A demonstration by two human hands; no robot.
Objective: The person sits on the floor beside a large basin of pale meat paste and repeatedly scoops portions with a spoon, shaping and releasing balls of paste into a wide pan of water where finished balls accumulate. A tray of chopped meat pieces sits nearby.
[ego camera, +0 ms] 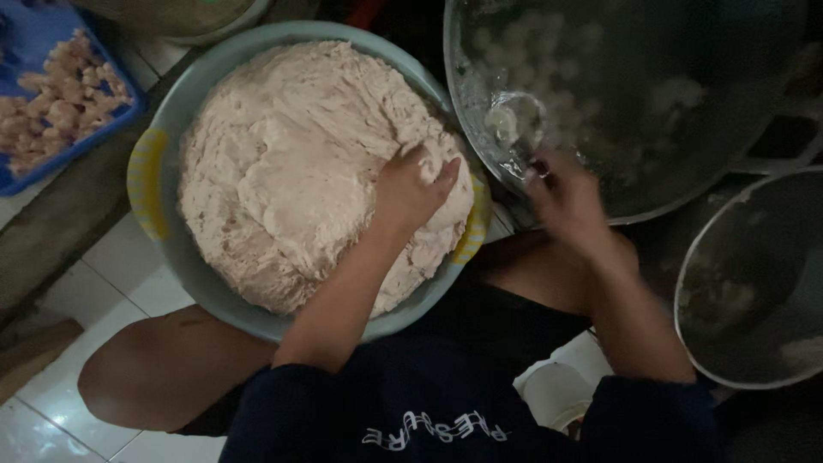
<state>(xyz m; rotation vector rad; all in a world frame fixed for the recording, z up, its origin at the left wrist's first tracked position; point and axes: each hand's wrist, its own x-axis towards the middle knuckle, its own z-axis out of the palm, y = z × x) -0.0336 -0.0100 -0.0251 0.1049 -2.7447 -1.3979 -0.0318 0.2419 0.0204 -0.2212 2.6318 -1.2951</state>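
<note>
A large grey-blue basin (176, 103) with yellow handles holds a big mound of pale pink paste (283, 163). My left hand (411, 189) is pressed into the right side of the mound, fingers curled around a lump of it. My right hand (561, 197) holds a metal spoon (514, 120) over the near edge of a large metal pot (467, 103) of water, where several pale balls float. The spoon bowl carries a small blob of paste.
A blue tray (103, 129) with pinkish pieces sits at the upper left. A second metal pot (686, 283) stands at the right. My bare knee (146, 369) and white floor tiles (129, 266) lie below the basin.
</note>
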